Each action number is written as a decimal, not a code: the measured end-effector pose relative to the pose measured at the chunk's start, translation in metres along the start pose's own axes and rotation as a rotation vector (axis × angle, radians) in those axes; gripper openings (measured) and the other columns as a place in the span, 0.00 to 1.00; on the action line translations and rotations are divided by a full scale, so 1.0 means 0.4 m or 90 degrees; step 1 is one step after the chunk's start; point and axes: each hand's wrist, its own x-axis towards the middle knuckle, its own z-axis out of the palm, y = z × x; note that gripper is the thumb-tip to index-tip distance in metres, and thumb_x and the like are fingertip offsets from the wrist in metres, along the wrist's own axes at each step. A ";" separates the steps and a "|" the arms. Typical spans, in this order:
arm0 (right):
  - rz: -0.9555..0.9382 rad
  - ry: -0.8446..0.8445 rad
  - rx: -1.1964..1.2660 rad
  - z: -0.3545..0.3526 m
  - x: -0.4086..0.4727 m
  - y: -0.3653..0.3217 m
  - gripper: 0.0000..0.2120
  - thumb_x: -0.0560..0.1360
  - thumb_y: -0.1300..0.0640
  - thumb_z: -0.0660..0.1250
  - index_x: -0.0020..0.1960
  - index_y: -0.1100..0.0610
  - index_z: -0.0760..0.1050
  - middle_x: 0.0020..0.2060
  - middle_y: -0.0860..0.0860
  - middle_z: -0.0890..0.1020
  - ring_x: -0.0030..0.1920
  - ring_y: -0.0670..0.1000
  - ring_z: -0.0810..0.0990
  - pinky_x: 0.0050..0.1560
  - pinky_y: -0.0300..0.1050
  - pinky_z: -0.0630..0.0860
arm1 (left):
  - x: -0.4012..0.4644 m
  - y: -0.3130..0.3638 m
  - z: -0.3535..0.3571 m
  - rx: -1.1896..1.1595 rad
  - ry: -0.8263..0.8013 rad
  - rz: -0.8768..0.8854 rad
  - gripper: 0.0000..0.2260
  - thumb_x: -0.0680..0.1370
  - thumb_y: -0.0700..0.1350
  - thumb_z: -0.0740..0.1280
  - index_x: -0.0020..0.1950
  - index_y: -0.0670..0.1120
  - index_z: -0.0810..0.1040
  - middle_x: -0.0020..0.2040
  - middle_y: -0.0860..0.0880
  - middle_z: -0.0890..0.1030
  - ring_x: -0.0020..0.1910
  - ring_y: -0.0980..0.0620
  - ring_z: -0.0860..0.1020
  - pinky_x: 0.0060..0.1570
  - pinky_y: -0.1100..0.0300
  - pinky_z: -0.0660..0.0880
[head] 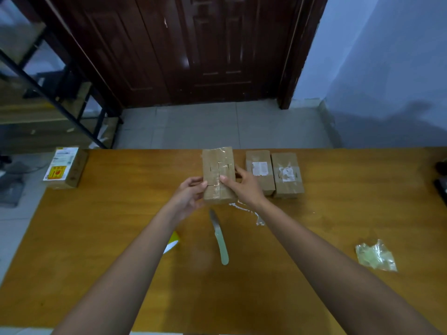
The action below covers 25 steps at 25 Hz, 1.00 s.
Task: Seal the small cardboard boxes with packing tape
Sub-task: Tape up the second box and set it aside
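Cardboard small brown box [218,174], glossy with tape, is being clamped between left hand [191,192] and right hand [243,182], probably steadying it while pressing tape flat.

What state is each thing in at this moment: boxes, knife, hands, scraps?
Held box: taped, gripped by both hands.
Two boxes: closed, side by side on the table.
Labelled box: at far left corner.
Knife: lying flat, untouched.
Tape scrap: crumpled.
Left hand: gripping.
Right hand: gripping.
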 end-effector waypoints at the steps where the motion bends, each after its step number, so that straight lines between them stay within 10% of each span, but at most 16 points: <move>1: -0.008 0.000 -0.004 0.011 -0.006 0.001 0.31 0.73 0.39 0.67 0.71 0.54 0.69 0.60 0.50 0.81 0.53 0.48 0.82 0.52 0.50 0.81 | -0.008 0.004 -0.012 -0.002 -0.007 0.001 0.08 0.78 0.36 0.66 0.55 0.45 0.73 0.52 0.45 0.78 0.47 0.46 0.79 0.38 0.52 0.79; 10: 0.047 0.122 0.034 0.211 -0.088 -0.024 0.24 0.77 0.45 0.65 0.70 0.54 0.69 0.57 0.50 0.79 0.55 0.49 0.80 0.54 0.47 0.78 | -0.066 0.022 -0.259 0.193 -0.031 0.045 0.06 0.79 0.45 0.66 0.55 0.48 0.75 0.53 0.49 0.78 0.53 0.52 0.77 0.48 0.60 0.73; 18: 0.115 0.154 0.041 0.297 -0.199 0.016 0.21 0.78 0.54 0.67 0.68 0.51 0.67 0.51 0.44 0.77 0.45 0.36 0.76 0.37 0.28 0.74 | -0.081 -0.094 -0.448 0.457 -0.061 0.014 0.14 0.71 0.49 0.75 0.48 0.45 0.74 0.41 0.51 0.75 0.41 0.54 0.73 0.34 0.71 0.68; 25: 0.175 0.104 -0.037 0.319 -0.189 0.047 0.23 0.77 0.50 0.67 0.70 0.52 0.67 0.53 0.47 0.79 0.52 0.49 0.79 0.53 0.47 0.78 | -0.090 -0.129 -0.473 0.533 -0.174 -0.026 0.08 0.77 0.46 0.70 0.40 0.46 0.76 0.40 0.46 0.76 0.40 0.51 0.73 0.40 0.58 0.67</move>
